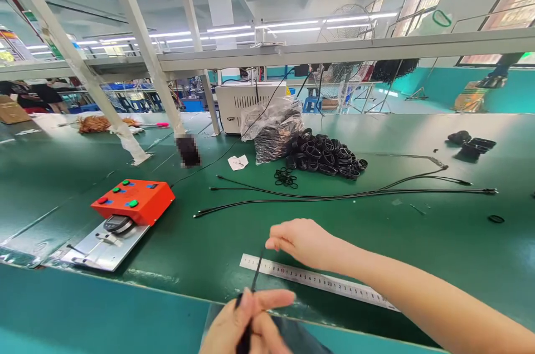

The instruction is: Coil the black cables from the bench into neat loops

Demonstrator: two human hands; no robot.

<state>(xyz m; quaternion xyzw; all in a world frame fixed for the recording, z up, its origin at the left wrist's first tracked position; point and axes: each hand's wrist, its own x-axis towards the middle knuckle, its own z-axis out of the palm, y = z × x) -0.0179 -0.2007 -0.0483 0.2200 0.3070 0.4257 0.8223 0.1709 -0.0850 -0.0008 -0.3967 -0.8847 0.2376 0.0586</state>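
My left hand (248,323), low in the middle at the bench's front edge, closes around a dark bundle of black cable (244,340). Its index finger points to the right. From this grip a thin black strand (258,273) runs up toward my right hand (307,239), whose fingertips are pinched at the strand's upper end. What exactly lies between those fingertips is hidden. Under the right forearm, a steel ruler (317,277) lies flat on the bench. Beyond my hands, several long black cables (309,198) stretch out sideways.
A pile of coiled black cables (324,154) sits behind, beside a clear plastic bag (273,139) and small black rings (285,177). To the left stands an orange button box (136,200) with a gauge on a metal plate (102,248). More black pieces (472,145) lie far right.
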